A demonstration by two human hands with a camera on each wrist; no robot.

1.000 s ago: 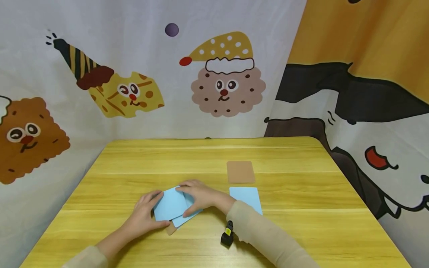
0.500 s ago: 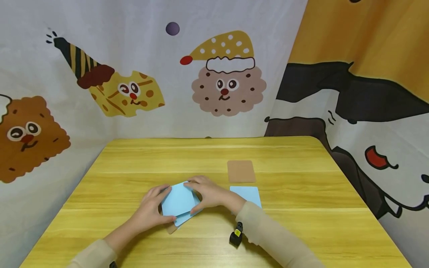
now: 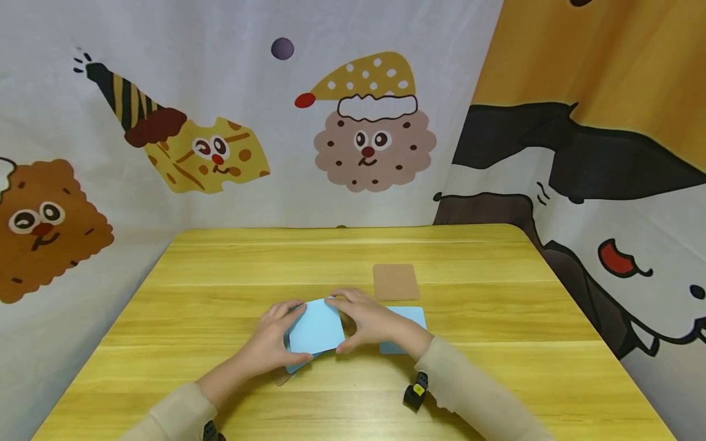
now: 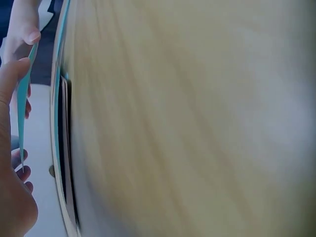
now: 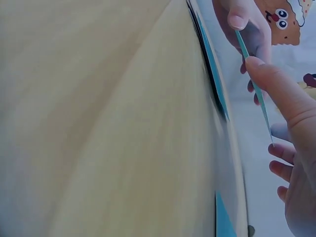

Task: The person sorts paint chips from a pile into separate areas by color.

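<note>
A light blue square card [image 3: 316, 327] is held between both hands, raised over the table in the wrist views. My left hand [image 3: 271, 343] pinches its left side, thumb at the near corner and fingers at the far one. On the opposite side, my right hand [image 3: 368, 318] grips the card the same way. Edge-on, the card [image 5: 256, 89] looks thin in the right wrist view. Under it lies a small pile, mostly hidden by the hands and card, with a blue card corner [image 3: 296, 367] and a brown card corner [image 3: 284, 378] showing.
To the right on the wooden table [image 3: 496, 306], a brown square card [image 3: 396, 282] lies behind another light blue card [image 3: 408, 315], which the right hand partly covers. A black wrist device [image 3: 416, 392] hangs by the right sleeve. A printed curtain [image 3: 237, 73] stands behind.
Both hands have moved right with the light blue card, shifting it away from the pile's left side. The pile and the two cards at the right have stayed in place.
</note>
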